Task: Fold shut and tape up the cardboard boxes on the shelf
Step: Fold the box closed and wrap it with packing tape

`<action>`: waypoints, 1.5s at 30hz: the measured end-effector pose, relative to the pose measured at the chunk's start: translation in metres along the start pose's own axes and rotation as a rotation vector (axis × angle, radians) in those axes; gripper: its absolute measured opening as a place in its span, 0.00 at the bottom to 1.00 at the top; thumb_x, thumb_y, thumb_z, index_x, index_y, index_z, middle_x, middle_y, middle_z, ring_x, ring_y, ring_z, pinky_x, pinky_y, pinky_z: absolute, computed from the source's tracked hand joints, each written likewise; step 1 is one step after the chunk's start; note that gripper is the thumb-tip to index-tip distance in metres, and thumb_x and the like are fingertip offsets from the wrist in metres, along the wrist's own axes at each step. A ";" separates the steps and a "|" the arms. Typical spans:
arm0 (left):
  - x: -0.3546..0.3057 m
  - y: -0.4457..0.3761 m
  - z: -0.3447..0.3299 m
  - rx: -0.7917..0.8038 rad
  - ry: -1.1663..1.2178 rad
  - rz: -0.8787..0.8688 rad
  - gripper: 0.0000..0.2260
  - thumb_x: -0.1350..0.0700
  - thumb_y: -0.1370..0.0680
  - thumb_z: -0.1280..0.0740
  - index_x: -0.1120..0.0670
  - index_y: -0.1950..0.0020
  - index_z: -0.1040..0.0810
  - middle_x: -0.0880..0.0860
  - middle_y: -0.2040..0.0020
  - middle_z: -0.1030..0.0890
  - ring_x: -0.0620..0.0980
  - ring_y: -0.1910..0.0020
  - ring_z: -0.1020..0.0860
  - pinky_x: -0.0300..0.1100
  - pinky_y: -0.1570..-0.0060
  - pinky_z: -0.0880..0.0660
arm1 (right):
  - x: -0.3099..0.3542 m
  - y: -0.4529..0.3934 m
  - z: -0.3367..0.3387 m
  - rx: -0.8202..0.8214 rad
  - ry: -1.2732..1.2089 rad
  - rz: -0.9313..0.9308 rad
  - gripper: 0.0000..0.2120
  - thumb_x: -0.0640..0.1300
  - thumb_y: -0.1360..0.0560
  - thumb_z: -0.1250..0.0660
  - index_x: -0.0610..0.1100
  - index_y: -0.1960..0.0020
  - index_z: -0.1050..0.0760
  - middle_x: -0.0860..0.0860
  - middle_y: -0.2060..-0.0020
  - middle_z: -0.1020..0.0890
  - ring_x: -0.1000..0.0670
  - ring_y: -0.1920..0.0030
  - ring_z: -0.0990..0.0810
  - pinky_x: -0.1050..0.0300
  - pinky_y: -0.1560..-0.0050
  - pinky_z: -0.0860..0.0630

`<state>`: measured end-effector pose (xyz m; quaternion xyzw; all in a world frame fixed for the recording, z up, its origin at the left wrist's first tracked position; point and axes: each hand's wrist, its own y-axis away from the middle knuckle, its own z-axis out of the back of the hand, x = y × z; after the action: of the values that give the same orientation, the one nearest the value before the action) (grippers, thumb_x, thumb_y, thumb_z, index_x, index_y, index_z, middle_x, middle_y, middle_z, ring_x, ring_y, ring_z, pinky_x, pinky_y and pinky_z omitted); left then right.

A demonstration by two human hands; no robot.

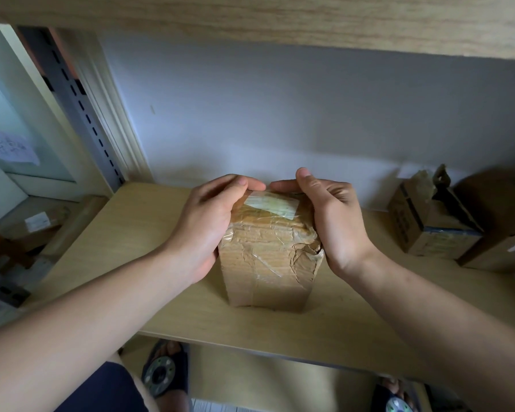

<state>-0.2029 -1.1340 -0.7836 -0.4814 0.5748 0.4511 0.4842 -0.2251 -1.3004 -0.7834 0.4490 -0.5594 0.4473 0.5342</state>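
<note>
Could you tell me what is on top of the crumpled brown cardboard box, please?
Clear tape and a pale label on the crumpled brown cardboard box; both hands cover its far edge.

The far top edge of the cardboard box point(268, 257) is covered by the fingers of the left hand point(211, 221) and the right hand point(336, 221), and its left and right sides are masked by the palms. The brown box point(497, 233) at far right is cut off by the picture's edge, and the print on the small opened box point(428, 224) beside it is too small to be read. The writing on the paper note point(11, 148) at far left is blurred, and both sandals point(165, 373) below the shelf point(116, 248) are only partly seen.
</note>
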 end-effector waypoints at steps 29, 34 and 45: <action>0.003 -0.004 0.004 0.064 0.019 0.010 0.33 0.44 0.34 0.24 0.70 0.46 0.28 0.55 0.52 0.26 0.54 0.53 0.28 0.52 0.50 0.36 | -0.013 0.000 0.019 0.176 -0.055 0.001 0.18 0.50 0.26 0.30 0.37 0.45 0.19 0.44 0.56 0.19 0.46 0.54 0.20 0.50 0.48 0.24; 0.003 -0.004 0.010 0.103 -0.022 0.026 0.13 0.50 0.26 0.29 0.48 0.41 0.17 0.60 0.48 0.19 0.56 0.48 0.22 0.53 0.44 0.28 | -0.015 0.003 0.002 0.033 -0.149 -0.036 0.23 0.50 0.29 0.27 0.30 0.48 0.22 0.40 0.58 0.20 0.42 0.56 0.21 0.46 0.48 0.25; 0.007 -0.006 0.015 0.196 -0.063 -0.039 0.13 0.48 0.26 0.33 0.54 0.49 0.18 0.61 0.49 0.19 0.57 0.48 0.21 0.54 0.43 0.29 | -0.018 0.014 0.003 -0.096 -0.034 0.038 0.12 0.54 0.29 0.24 0.47 0.60 0.22 0.38 0.55 0.14 0.45 0.58 0.18 0.38 0.50 0.19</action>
<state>-0.1955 -1.1206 -0.7928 -0.4284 0.5912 0.3983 0.5553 -0.2387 -1.3006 -0.8015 0.4198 -0.5976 0.4222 0.5370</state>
